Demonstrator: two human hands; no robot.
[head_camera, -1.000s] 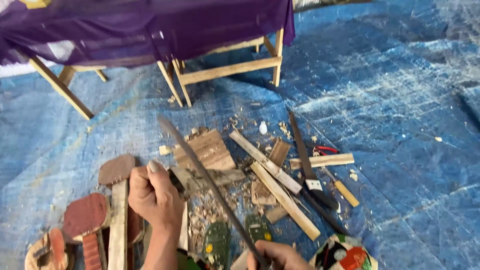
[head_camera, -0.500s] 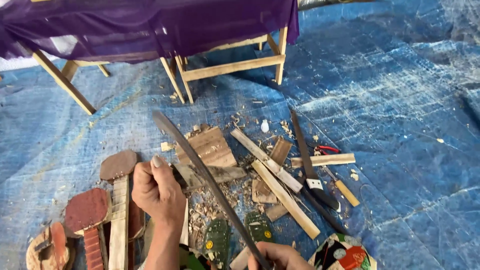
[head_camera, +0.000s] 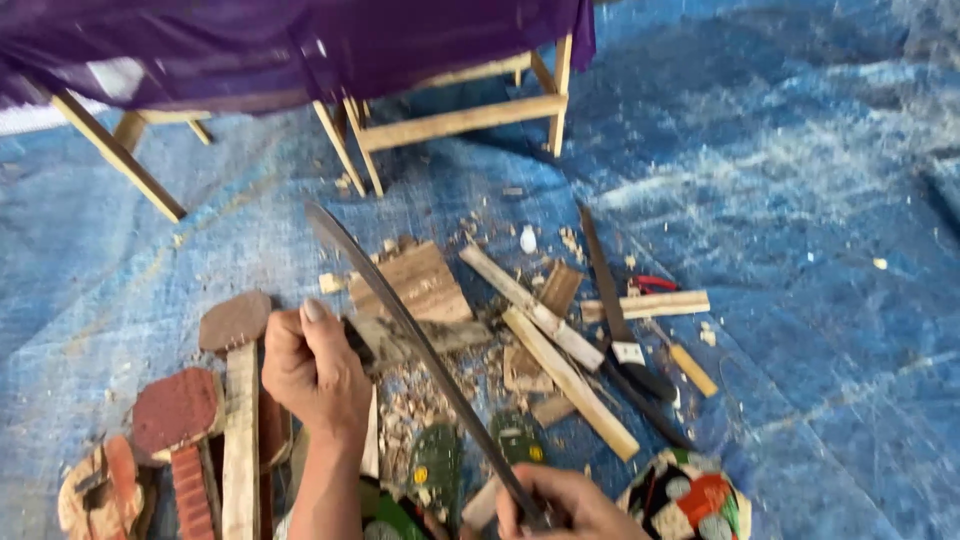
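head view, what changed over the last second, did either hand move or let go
Little changed. The left hand shifted slightly up and right with the small dark piece it grips. The right hand kept its grip on the long curved blade, whose tip sits slightly higher. The wood offcuts on the blue tarp stayed put.

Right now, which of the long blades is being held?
The curved blade gripped by the right hand; the other dark blade lies untouched on the tarp.

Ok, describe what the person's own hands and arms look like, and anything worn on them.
Both are bare. The left hand shows no glove, ring or watch, and its forearm runs down to the bottom edge with no sleeve in view. The right hand is also ungloved, but only its upper part shows at the frame's bottom, so its wrist and arm cannot be seen.
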